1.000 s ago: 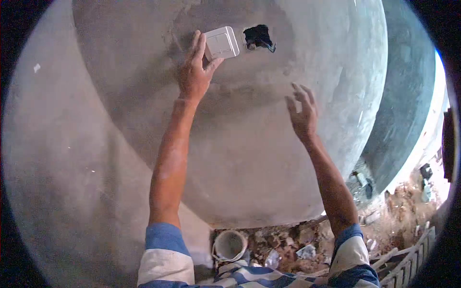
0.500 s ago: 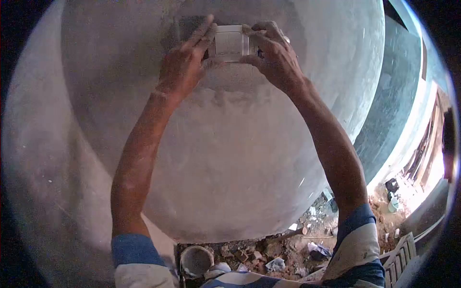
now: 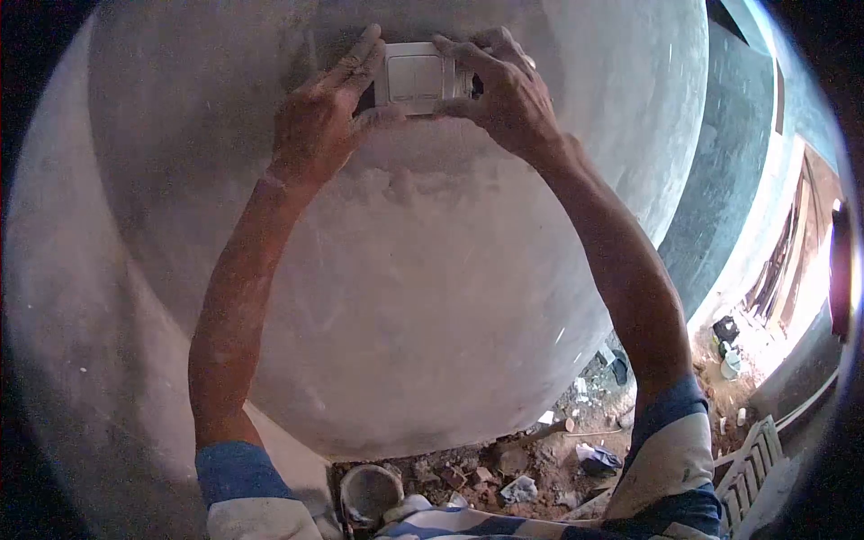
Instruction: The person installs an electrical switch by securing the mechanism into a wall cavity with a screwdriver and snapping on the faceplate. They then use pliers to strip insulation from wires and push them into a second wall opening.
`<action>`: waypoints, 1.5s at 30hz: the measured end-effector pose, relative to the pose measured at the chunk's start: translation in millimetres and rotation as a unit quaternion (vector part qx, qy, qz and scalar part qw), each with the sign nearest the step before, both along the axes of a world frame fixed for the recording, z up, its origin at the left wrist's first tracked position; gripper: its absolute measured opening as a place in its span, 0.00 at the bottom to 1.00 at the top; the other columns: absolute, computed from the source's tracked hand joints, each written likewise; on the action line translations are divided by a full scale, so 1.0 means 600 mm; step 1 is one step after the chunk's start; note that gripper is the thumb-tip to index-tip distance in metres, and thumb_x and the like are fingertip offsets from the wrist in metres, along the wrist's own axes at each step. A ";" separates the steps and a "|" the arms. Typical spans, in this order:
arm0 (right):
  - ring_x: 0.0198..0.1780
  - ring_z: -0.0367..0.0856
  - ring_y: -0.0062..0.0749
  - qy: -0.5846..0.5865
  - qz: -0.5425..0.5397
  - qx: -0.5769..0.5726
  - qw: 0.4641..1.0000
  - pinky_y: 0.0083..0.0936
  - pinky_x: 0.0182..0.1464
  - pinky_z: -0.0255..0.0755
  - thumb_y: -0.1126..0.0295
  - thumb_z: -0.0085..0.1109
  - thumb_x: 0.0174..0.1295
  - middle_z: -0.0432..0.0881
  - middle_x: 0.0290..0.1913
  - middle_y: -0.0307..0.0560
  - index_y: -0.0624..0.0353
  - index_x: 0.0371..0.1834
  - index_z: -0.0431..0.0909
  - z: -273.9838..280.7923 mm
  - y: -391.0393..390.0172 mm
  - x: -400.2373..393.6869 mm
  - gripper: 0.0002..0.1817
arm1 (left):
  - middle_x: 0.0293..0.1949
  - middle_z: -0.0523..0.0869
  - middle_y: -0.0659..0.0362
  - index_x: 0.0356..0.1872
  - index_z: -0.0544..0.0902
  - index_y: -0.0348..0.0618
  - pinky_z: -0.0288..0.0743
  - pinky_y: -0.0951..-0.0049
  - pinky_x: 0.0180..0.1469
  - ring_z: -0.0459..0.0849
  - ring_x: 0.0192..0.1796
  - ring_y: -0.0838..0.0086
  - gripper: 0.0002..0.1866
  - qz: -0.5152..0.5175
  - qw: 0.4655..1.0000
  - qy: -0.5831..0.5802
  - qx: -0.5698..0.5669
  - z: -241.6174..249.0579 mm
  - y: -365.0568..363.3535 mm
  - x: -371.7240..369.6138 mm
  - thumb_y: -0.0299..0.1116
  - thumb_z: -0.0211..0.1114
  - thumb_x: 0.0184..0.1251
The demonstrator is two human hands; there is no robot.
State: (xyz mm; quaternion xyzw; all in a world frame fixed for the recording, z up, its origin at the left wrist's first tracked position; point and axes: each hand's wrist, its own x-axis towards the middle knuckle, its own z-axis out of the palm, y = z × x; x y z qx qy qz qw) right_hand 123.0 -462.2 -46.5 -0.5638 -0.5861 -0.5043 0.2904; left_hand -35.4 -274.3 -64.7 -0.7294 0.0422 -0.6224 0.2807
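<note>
A white light switch (image 3: 414, 78) with a square frame sits against the grey plastered wall (image 3: 423, 270), at the top of the view. My left hand (image 3: 319, 117) grips its left side, fingers stretched upward and thumb beneath the lower edge. On the opposite side, my right hand (image 3: 511, 97) holds it with the index finger at the upper corner and the thumb below. Dark gaps show beside the switch, next to both hands. The back of the switch is hidden.
A round bucket (image 3: 371, 493) stands at the wall's foot. Rubble and scraps (image 3: 517, 490) cover the floor. A slatted white plastic piece, perhaps a chair (image 3: 754, 463), is at lower right. Long poles (image 3: 783, 256) lean near the bright opening on the right.
The view has shifted slightly, so the switch and my hands appear a little further left. My left thumb now lies along the switch's lower edge. Both hands stay on it.
</note>
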 end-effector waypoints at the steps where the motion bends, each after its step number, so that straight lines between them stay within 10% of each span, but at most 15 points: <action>1: 0.61 0.71 0.52 0.000 -0.001 0.001 1.000 0.45 0.57 0.73 0.51 0.72 0.49 0.72 0.57 0.51 0.38 0.67 0.71 0.005 0.010 0.010 0.38 | 0.72 0.67 0.64 0.69 0.70 0.49 0.81 0.62 0.52 0.84 0.54 0.57 0.40 0.008 1.000 0.011 0.000 0.003 0.001 -0.002 0.64 0.59 0.62; 3: 0.51 0.79 0.39 -0.122 -0.025 0.097 0.987 0.38 0.53 0.73 0.50 0.73 0.49 0.81 0.47 0.47 0.49 0.59 0.78 0.001 0.025 0.034 0.33 | 0.71 0.68 0.62 0.68 0.71 0.48 0.82 0.62 0.52 0.84 0.54 0.57 0.40 0.010 0.999 0.040 -0.007 0.007 -0.006 -0.007 0.64 0.60 0.61; 6: 0.57 0.71 0.51 0.041 -0.045 -0.031 0.998 0.43 0.54 0.72 0.64 0.74 0.50 0.72 0.53 0.53 0.49 0.68 0.69 0.005 -0.018 -0.044 0.39 | 0.73 0.65 0.54 0.69 0.68 0.48 0.68 0.54 0.66 0.74 0.65 0.53 0.41 0.099 0.969 0.159 -0.164 -0.002 -0.025 -0.021 0.58 0.66 0.59; 8: 0.61 0.69 0.48 0.039 -0.042 -0.042 0.997 0.43 0.56 0.72 0.64 0.74 0.50 0.71 0.56 0.55 0.52 0.68 0.69 0.008 -0.029 -0.045 0.38 | 0.79 0.47 0.56 0.73 0.63 0.57 0.37 0.49 0.78 0.43 0.79 0.49 0.38 -0.158 0.929 0.200 -0.268 0.005 -0.046 -0.031 0.58 0.61 0.65; 9: 0.59 0.72 0.47 -0.022 0.002 -0.016 1.000 0.42 0.54 0.73 0.65 0.73 0.52 0.73 0.56 0.56 0.53 0.67 0.69 0.008 -0.025 -0.035 0.37 | 0.79 0.47 0.56 0.73 0.63 0.57 0.37 0.49 0.78 0.43 0.79 0.49 0.38 -0.157 0.931 0.198 -0.263 0.004 -0.044 -0.030 0.58 0.61 0.65; 11: 0.57 0.75 0.46 -0.094 0.052 0.015 0.994 0.42 0.53 0.75 0.66 0.72 0.53 0.75 0.56 0.57 0.55 0.66 0.70 0.029 -0.037 -0.041 0.35 | 0.67 0.73 0.53 0.67 0.71 0.47 0.74 0.58 0.59 0.78 0.61 0.56 0.39 0.003 0.995 -0.074 -0.068 -0.011 -0.020 -0.018 0.59 0.67 0.58; 13: 0.47 0.83 0.42 0.335 0.173 -0.113 0.919 0.39 0.47 0.77 0.68 0.69 0.56 0.83 0.47 0.57 0.59 0.60 0.76 0.056 -0.084 -0.052 0.27 | 0.68 0.72 0.53 0.68 0.69 0.49 0.70 0.56 0.63 0.75 0.64 0.54 0.41 0.011 0.994 -0.083 -0.072 -0.014 -0.006 -0.037 0.59 0.68 0.57; 16: 0.37 0.85 0.40 0.143 0.061 0.028 0.987 0.37 0.41 0.78 0.68 0.66 0.58 0.84 0.33 0.52 0.61 0.50 0.81 0.097 -0.104 -0.048 0.17 | 0.70 0.68 0.51 0.70 0.67 0.52 0.60 0.48 0.67 0.68 0.69 0.51 0.43 0.009 0.996 -0.068 -0.065 -0.017 -0.003 -0.045 0.59 0.70 0.55; 24: 0.37 0.83 0.41 0.077 0.042 -0.132 0.987 0.38 0.40 0.76 0.60 0.69 0.55 0.85 0.34 0.54 0.64 0.39 0.81 0.126 -0.032 -0.004 0.18 | 0.74 0.60 0.56 0.66 0.73 0.71 0.45 0.28 0.68 0.52 0.75 0.43 0.38 0.018 0.999 -0.024 -0.042 -0.003 -0.019 0.005 0.64 0.68 0.51; 26: 0.40 0.82 0.38 0.053 -0.137 -0.150 0.978 0.35 0.46 0.74 0.49 0.71 0.52 0.83 0.33 0.46 0.57 0.47 0.82 0.114 -0.025 -0.017 0.27 | 0.75 0.59 0.58 0.65 0.73 0.76 0.42 0.26 0.69 0.49 0.75 0.41 0.38 0.040 0.997 -0.021 -0.063 -0.003 -0.013 0.013 0.65 0.68 0.49; 37: 0.36 0.81 0.43 0.147 -0.108 -0.182 0.966 0.38 0.42 0.74 0.60 0.68 0.55 0.84 0.32 0.54 0.64 0.33 0.82 0.130 -0.026 -0.039 0.16 | 0.77 0.54 0.53 0.70 0.69 0.60 0.37 0.34 0.72 0.48 0.76 0.41 0.41 0.058 0.998 0.012 -0.023 0.011 -0.026 -0.006 0.61 0.68 0.56; 38: 0.36 0.81 0.43 0.143 -0.108 -0.172 0.969 0.38 0.42 0.74 0.60 0.68 0.55 0.84 0.32 0.54 0.64 0.33 0.82 0.128 -0.030 -0.032 0.16 | 0.77 0.54 0.51 0.71 0.67 0.58 0.38 0.35 0.72 0.49 0.76 0.42 0.41 0.061 0.997 0.025 -0.046 0.011 -0.031 -0.013 0.60 0.68 0.57; 40: 0.35 0.80 0.37 0.204 0.300 -0.061 0.930 0.34 0.42 0.73 0.63 0.65 0.57 0.83 0.31 0.54 0.66 0.33 0.81 0.117 -0.048 -0.024 0.14 | 0.76 0.55 0.50 0.72 0.66 0.61 0.42 0.31 0.70 0.50 0.75 0.40 0.42 0.007 0.998 0.014 -0.059 0.006 -0.038 -0.028 0.60 0.69 0.56; 42: 0.42 0.79 0.33 0.262 0.087 0.058 0.959 0.31 0.47 0.73 0.64 0.65 0.60 0.83 0.42 0.52 0.60 0.47 0.80 0.085 -0.145 -0.042 0.15 | 0.75 0.55 0.47 0.72 0.64 0.59 0.49 0.31 0.68 0.51 0.75 0.39 0.41 -0.059 0.992 0.004 -0.110 -0.015 -0.049 -0.051 0.57 0.68 0.58; 45: 0.29 0.78 0.45 0.312 0.044 0.293 0.903 0.35 0.35 0.71 0.60 0.57 0.67 0.79 0.26 0.55 0.66 0.31 0.78 -0.102 -0.266 -0.110 0.17 | 0.70 0.66 0.45 0.66 0.72 0.45 0.60 0.45 0.68 0.63 0.72 0.48 0.27 -0.089 0.988 -0.011 -0.129 -0.104 -0.070 -0.110 0.44 0.64 0.69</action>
